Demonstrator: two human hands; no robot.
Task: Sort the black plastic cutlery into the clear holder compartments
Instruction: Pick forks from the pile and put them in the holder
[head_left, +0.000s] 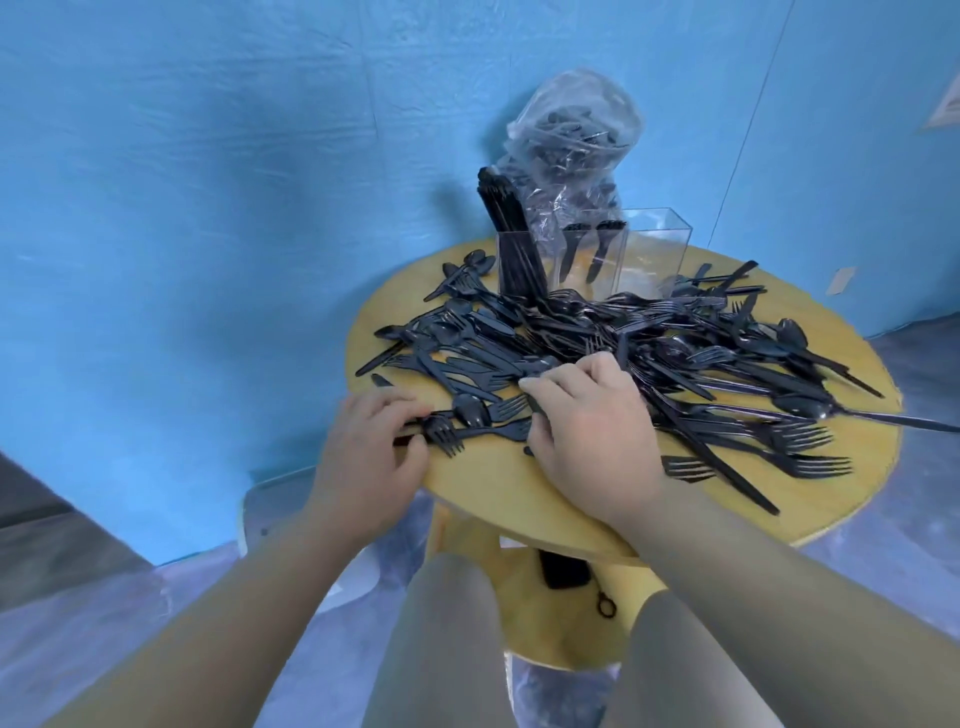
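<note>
So the pile (613, 343) of black cutlery pretty much covers the round table (498, 488), forks, spoons and knives all tangled, most of them lying roughly 9-to-3 or fanned toward 4 o'clock. The holder (592, 254) stands upright at 12 o'clock on the far edge, well past the heap. Its left slot is packed with upright pieces, the middle one has a couple of knives, and the right one looks empty. A bag (571, 150) of more cutlery leans right behind it.

The left hand (363, 452) sits at about 8 o'clock on the near rim, fingers curled and pinching the handle end of a fork (441, 428), tines pointing toward 3. The right hand (592, 421) is just beside it toward the middle, fingers bent down into the near edge of the pile; whether it actually grips a piece is hard to tell, the fingertips are buried.

The bit that matters: the fork's long axis runs left-right, across the line to the holder, so it'd probably need turning upright and carrying straight away to 12. The right hand is the nearer one to the holder, though only slightly. The main risk looks like dragging neighbours along, since everything overlaps.
</note>
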